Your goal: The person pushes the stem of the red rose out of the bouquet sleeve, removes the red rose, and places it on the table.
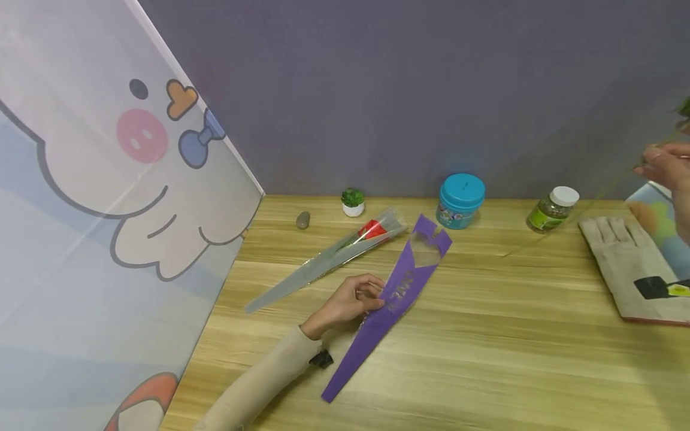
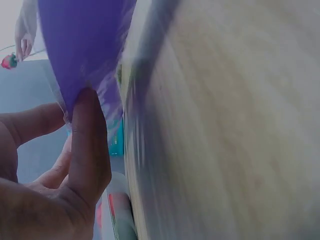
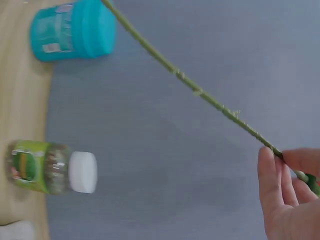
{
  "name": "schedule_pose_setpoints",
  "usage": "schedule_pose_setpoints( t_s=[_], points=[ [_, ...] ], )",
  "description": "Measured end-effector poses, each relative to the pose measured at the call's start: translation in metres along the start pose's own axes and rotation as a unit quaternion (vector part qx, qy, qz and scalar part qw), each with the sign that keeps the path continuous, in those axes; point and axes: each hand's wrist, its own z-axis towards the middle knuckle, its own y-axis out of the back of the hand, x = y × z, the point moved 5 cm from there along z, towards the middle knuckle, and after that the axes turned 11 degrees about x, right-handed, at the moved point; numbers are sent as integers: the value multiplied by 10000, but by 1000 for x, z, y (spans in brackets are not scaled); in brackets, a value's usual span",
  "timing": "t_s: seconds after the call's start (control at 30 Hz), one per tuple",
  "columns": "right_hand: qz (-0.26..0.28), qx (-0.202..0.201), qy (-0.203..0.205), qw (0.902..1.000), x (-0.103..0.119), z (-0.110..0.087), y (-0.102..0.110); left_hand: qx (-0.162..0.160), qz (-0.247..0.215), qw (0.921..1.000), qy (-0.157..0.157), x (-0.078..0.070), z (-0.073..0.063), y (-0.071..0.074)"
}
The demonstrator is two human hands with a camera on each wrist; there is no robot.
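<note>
My left hand (image 1: 345,302) pinches the edge of a purple flower sleeve (image 1: 372,326), a long tapering wrapper with a clear window near its wide end. In the left wrist view, the thumb and fingers hold its film edge close over the table. At the far right, my right hand (image 1: 671,170) is raised and pinches the long green stem (image 3: 210,100) of a rose just below its head. The red bloom (image 2: 9,61) shows small in the left wrist view. The stem slants down and left from the fingers, in front of the grey wall.
Left of the purple sleeve lies a wrapped red rose (image 1: 372,229). Along the back stand a small potted plant (image 1: 353,203), a blue tub (image 1: 460,200) and a white-lidded jar (image 1: 552,209). A grey stone (image 1: 303,220) lies back left, pale gloves (image 1: 628,263) at right.
</note>
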Motion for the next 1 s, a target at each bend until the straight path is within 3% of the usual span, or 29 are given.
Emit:
schedule_pose_setpoints(
  t_s=[0.03, 0.1, 0.17, 0.33, 0.43, 0.6, 0.8, 0.87, 1.0],
  points=[
    [540, -338, -462, 9969, 0, -13, -7, 20, -4, 10000, 35, 0, 0, 0],
    [-46, 76, -600, 9982, 2, -25, -18, 80, -32, 9999, 75, 2, 0, 0],
    [123, 540, -763, 9955, -3, -32, -27, 143, -110, 9997, 139, 3, 0, 0],
    [-406, 1470, -1092, 9823, -25, -48, -46, 208, -170, 9992, 293, 6, 1, -1],
    [-779, 1946, -1255, 9697, -41, -58, -57, 210, -192, 9988, 410, 6, 1, -2],
    [-673, 2628, -1644, 9483, -66, -75, -75, 292, -213, 9979, 537, 8, 0, -3],
    [-484, 3089, -1808, 9325, -89, -92, -93, 328, -52, 9983, 486, 7, 3, -5],
    [-7, 3170, -2001, 9271, -98, -96, -98, 312, -6, 9981, 523, 7, 4, -5],
    [-52, 3323, -2155, 9182, -111, -104, -109, 317, 33, 9976, 610, 7, 4, -5]
  ],
)
